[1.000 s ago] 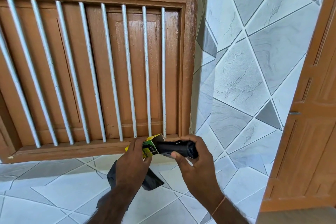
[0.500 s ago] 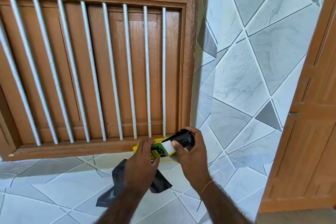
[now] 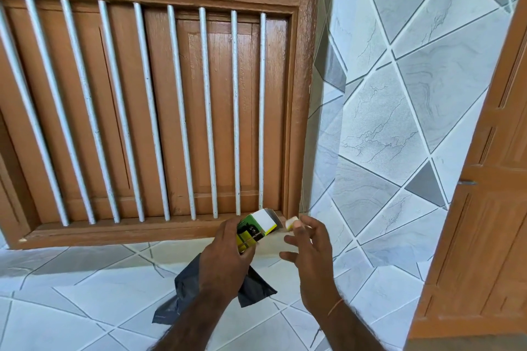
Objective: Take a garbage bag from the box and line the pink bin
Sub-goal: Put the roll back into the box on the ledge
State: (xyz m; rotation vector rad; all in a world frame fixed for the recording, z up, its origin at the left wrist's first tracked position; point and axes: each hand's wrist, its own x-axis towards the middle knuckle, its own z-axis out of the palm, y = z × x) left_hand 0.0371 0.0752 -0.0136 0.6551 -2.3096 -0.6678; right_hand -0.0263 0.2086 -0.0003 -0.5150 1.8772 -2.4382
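My left hand grips a small green, yellow and white garbage bag box, held tilted with its open end pointing up and right. A loose black garbage bag hangs crumpled below the same hand, partly hidden by my wrist. My right hand is just right of the box with its fingers spread. One fingertip is at the box's white end flap. No roll of bags shows outside the box. The pink bin is not in view.
A brown wooden window frame with white vertical bars fills the view ahead. Grey and white tiles cover the ledge below and the wall to the right. A brown wooden door stands at the far right.
The black roll that my right hand held at the box's opening is out of sight now. My right hand has let go and spread its fingers. The box has tilted upward.
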